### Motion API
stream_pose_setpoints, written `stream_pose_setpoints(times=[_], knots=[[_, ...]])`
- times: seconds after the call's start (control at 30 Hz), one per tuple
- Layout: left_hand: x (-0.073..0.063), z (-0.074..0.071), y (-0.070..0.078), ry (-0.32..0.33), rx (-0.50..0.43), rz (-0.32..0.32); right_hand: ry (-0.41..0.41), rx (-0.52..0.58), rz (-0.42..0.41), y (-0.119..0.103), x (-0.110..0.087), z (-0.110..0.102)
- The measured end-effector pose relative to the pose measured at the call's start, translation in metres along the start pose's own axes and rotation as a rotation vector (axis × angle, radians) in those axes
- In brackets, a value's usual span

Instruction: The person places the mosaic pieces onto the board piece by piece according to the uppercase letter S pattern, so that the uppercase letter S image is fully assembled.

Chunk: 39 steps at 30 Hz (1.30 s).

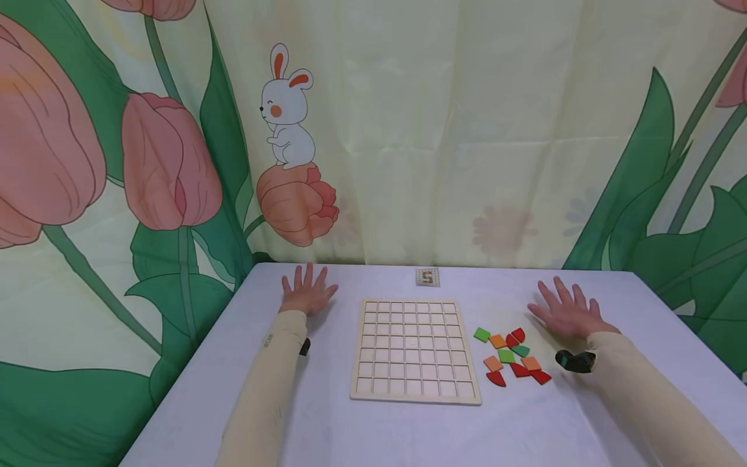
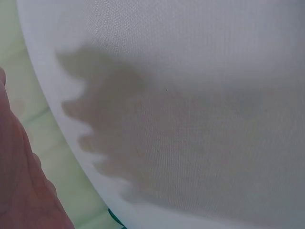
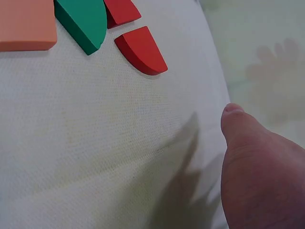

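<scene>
My left hand [image 1: 306, 297] is spread with straight fingers over the table's far left, holding nothing. In the left wrist view only part of that hand [image 2: 26, 176] shows at the left edge, with its shadow on the cloth. Fingers also spread, my right hand [image 1: 567, 314] hovers at the right, just beyond the loose pieces. A wooden grid board [image 1: 414, 350] lies between the hands, its cells bare. To its right are several flat pieces: light green squares [image 1: 506, 356], orange squares [image 1: 493, 364], red quarter-rounds [image 1: 496, 379] and a dark green leaf-like piece [image 3: 86, 21].
A small printed card [image 1: 428, 277] lies behind the board near the table's back edge. White cloth covers the table [image 1: 327, 415]. Behind it hangs a curtain [image 1: 403, 130] printed with tulips and a rabbit. Dark wrist devices [image 1: 574, 361] sit at both sleeves.
</scene>
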<state>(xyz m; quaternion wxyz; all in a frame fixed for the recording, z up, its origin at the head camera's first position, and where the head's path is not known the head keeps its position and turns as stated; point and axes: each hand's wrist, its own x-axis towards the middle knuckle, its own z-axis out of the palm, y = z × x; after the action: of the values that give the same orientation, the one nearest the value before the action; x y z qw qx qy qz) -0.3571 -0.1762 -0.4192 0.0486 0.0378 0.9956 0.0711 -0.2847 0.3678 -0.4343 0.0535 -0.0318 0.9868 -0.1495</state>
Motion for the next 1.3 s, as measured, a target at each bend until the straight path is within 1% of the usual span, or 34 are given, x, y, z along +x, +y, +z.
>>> stream_pose_setpoints(times=[0.1, 0.17, 0.23, 0.3, 0.37, 0.43, 0.5, 0.53, 0.6, 0.63, 0.7, 0.73, 0.8, 0.87, 0.9, 1.03, 1.1, 1.17, 1.3], knots=[[-0.001, -0.001, 0.000, 0.004, -0.004, 0.004, 0.001, -0.007, 0.000, 0.000, -0.001, 0.000], [-0.001, -0.002, 0.001, -0.003, -0.016, 0.005, 0.000, -0.007, -0.001, -0.001, -0.001, 0.000], [0.001, -0.001, 0.000, -0.021, -0.046, 0.023, -0.003, 0.000, -0.001, -0.001, 0.000, 0.000], [0.006, 0.002, 0.001, -0.035, -0.091, 0.066, -0.009, 0.011, -0.003, -0.004, 0.002, 0.000], [0.008, 0.006, 0.004, -0.036, -0.171, 0.135, -0.016, 0.028, -0.005, -0.007, 0.004, 0.001], [0.009, 0.009, 0.011, -0.037, -0.305, 0.217, -0.020, 0.047, -0.009, -0.012, 0.007, 0.000], [0.005, 0.012, 0.019, -0.040, -0.465, 0.260, -0.015, 0.063, -0.020, -0.019, 0.009, -0.002], [0.001, 0.014, 0.023, -0.039, -0.574, 0.277, -0.011, 0.066, -0.026, -0.023, 0.010, -0.004], [-0.008, 0.018, 0.030, -0.044, -0.790, 0.298, 0.006, 0.058, -0.044, -0.031, 0.011, -0.007], [-0.013, 0.021, 0.032, -0.044, -0.875, 0.291, 0.015, 0.052, -0.056, -0.036, 0.011, -0.008], [-0.024, 0.027, 0.034, -0.042, -1.017, 0.283, 0.027, 0.038, -0.078, -0.043, 0.010, -0.009], [-0.029, 0.030, 0.035, -0.045, -1.057, 0.278, 0.032, 0.032, -0.090, -0.047, 0.010, -0.009], [-0.036, 0.037, 0.035, -0.060, -1.068, 0.264, 0.041, 0.033, -0.116, -0.054, 0.008, -0.008], [-0.041, 0.040, 0.033, -0.064, -1.031, 0.273, 0.055, 0.027, -0.141, -0.061, 0.007, -0.007], [-0.042, 0.041, 0.032, -0.066, -0.996, 0.278, 0.061, 0.026, -0.153, -0.066, 0.006, -0.007], [-0.044, 0.044, 0.031, -0.069, -0.858, 0.334, 0.081, 0.014, -0.202, -0.077, 0.002, -0.002], [-0.043, 0.046, 0.030, -0.082, -0.807, 0.342, 0.074, 0.006, -0.221, -0.081, -0.001, 0.001], [-0.044, 0.047, 0.029, -0.096, -0.778, 0.352, 0.075, -0.006, -0.238, -0.083, -0.003, 0.003], [-0.044, 0.049, 0.028, -0.108, -0.760, 0.357, 0.051, -0.029, -0.244, -0.087, -0.008, 0.003]])
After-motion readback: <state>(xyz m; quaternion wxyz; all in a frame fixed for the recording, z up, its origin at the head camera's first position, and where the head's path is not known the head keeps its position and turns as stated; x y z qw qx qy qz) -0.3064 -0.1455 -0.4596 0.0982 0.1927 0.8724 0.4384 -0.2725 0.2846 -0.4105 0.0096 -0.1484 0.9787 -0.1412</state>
